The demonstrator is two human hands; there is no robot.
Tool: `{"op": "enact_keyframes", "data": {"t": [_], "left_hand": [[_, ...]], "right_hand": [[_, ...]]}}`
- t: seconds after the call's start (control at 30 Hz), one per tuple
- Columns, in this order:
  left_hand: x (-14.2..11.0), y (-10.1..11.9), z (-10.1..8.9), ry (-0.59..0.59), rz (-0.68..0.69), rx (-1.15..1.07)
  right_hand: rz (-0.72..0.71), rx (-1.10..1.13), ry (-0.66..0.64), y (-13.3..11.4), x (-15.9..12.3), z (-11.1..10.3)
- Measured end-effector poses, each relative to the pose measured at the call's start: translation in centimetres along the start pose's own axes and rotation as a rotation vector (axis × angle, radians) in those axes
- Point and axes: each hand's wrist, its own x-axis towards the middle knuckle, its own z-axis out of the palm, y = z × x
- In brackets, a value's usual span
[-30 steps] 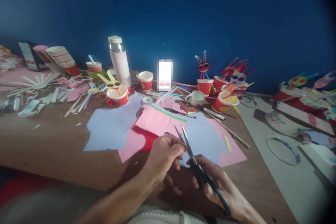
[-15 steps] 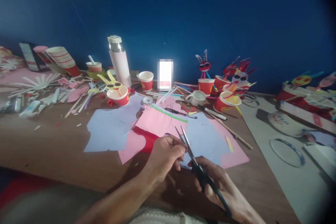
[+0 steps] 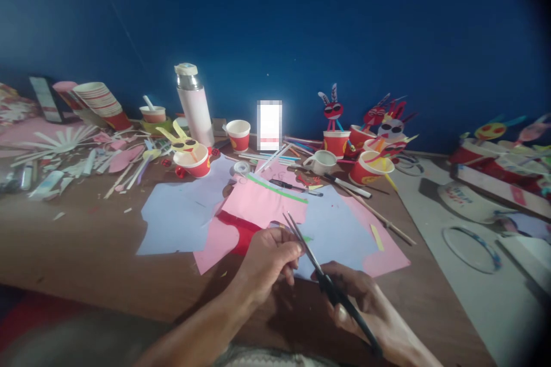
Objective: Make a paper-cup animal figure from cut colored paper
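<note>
My right hand grips a pair of scissors with dark handles, its blades pointing up and away to the left. The blades are nearly closed. My left hand is pinched closed just beside the blades; whatever its fingertips hold is too small to make out. A small green scrap shows just past the blades. Beyond both hands lies a pink paper sheet with a green strip along its far edge. Blue paper spreads under and to the right of the scissors.
On the left are another blue sheet and a heap of paper scraps. A white thermos, a red paper cup and a grey mug stand along the wall. Cups with paper-faced figures stand at the right. A stick lies on the table.
The scissor blades have come closer together. A small green scrap now shows beside them. My left hand stays pinched, and the view has shifted slightly.
</note>
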Motion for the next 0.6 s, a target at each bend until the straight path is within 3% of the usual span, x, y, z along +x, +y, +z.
{"op": "enact_keyframes", "data": {"t": [0.13, 0.4, 0.5, 0.6], "left_hand": [[0.2, -0.5, -0.4, -0.036, 0.031, -0.037], [0.2, -0.8, -0.7, -0.076, 0.05, -0.1], [0.2, -1.0, -0.8, -0.08, 0.038, -0.109], [0.3, -1.2, -1.0, -0.094, 0.038, -0.123]], "right_hand": [[0.02, -0.122, 0.025, 0.9, -0.5, -1.7], [0.086, -1.08, 0.448, 3.2, -1.2, -9.9], [0.121, -1.295, 0.479, 4.0, -0.9, -11.5], [0.049, -1.395, 0.473, 4.8, -0.4, -12.3]]}}
